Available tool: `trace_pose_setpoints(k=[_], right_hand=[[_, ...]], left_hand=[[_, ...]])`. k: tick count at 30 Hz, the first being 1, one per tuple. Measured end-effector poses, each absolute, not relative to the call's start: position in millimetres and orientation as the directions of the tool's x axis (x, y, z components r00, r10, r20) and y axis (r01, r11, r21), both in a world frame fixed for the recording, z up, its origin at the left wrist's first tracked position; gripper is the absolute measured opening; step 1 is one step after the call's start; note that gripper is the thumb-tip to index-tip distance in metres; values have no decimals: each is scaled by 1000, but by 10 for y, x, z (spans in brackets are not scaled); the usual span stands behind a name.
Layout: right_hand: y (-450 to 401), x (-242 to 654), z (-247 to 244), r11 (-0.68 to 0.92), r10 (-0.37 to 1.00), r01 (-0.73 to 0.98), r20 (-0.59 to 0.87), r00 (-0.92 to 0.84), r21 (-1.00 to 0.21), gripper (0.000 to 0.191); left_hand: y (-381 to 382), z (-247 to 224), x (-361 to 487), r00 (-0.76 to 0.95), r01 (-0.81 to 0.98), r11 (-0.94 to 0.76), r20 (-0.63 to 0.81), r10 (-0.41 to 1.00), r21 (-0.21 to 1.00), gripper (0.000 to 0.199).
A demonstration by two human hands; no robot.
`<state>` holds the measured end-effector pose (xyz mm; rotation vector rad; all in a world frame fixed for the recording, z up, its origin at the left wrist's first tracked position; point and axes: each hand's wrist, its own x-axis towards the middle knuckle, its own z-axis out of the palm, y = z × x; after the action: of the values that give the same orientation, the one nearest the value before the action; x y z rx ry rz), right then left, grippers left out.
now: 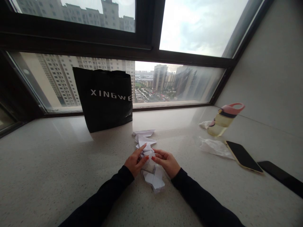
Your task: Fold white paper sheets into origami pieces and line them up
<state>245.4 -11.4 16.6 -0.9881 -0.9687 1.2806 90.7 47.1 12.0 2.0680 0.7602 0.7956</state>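
Between my two hands is a small piece of folded white paper (pixel 149 153), gripped from both sides. My left hand (pixel 136 160) pinches its left edge, with the index finger stretched along the top. From the right, my right hand (pixel 166 160) holds it between thumb and fingers; some fingertips are hidden behind the paper. More folded white paper pieces (pixel 146 140) lie just beyond my hands. Nearer to me, another folded paper piece (pixel 155 179) rests on the speckled white counter (pixel 113 201).
A black bag (pixel 106 107) stands upright by the window at the back left. On the right are a pink-lidded bottle (pixel 222 121), crumpled tissue (pixel 215 146), a phone (pixel 243 156) and a dark flat object (pixel 281 175). A wall (pixel 272 78) bounds the right side.
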Motion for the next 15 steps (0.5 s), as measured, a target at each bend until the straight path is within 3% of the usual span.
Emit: trace_pose_setpoints(k=[4,9,15], right_hand=[[-119,2448,206,68,996,-257,52,70,-964,33],[-128,2455,234,135,984,-224,103,147,-965,23],[-140,2428,241,172,962,-291,97,255,-941,33]], left_hand=[[493,127,901,625,173,-479,280,729,861,51],[433,164,906,602,16,-305,234,763,952,49],[353,226,832,683,-58,-260,228,693,964,52]])
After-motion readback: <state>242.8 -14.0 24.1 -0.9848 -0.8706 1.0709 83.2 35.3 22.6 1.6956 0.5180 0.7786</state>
